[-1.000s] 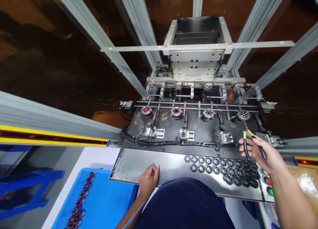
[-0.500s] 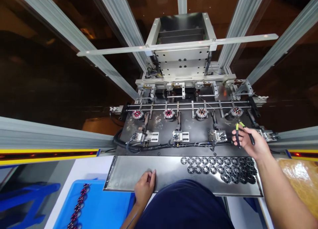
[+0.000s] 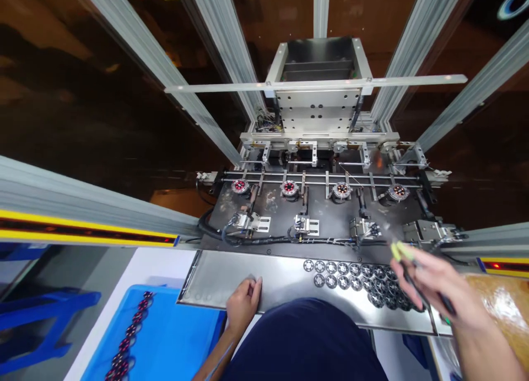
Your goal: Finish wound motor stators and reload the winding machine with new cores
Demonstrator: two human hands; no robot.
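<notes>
My right hand (image 3: 438,282), smeared by motion, is closed round a pair of pliers (image 3: 407,254) with black and yellow-green handles. The jaws point up and left over the front of the machine bed. Below it, several round black parts (image 3: 355,270) lie in rows and a heap on the right side of the metal tray (image 3: 281,284). My left hand (image 3: 243,301) rests at the tray's front edge with its fingers curled in; what they hold, if anything, is hidden. Round parts with red centres (image 3: 289,188) and with orange centres (image 3: 341,190) sit in fixtures along the machine bed.
Clamps (image 3: 306,225) and a black cable bundle (image 3: 273,240) run along the bed behind the tray. A blue bin (image 3: 165,331) at left holds a line of dark red parts (image 3: 131,331). Yellow sensor bars (image 3: 86,229) and aluminium posts (image 3: 225,45) frame the station.
My right hand has drawn the pliers back from the far-right fixture, down and toward the tray's right end. The left hand stays at the tray edge. My view has shifted slightly.
</notes>
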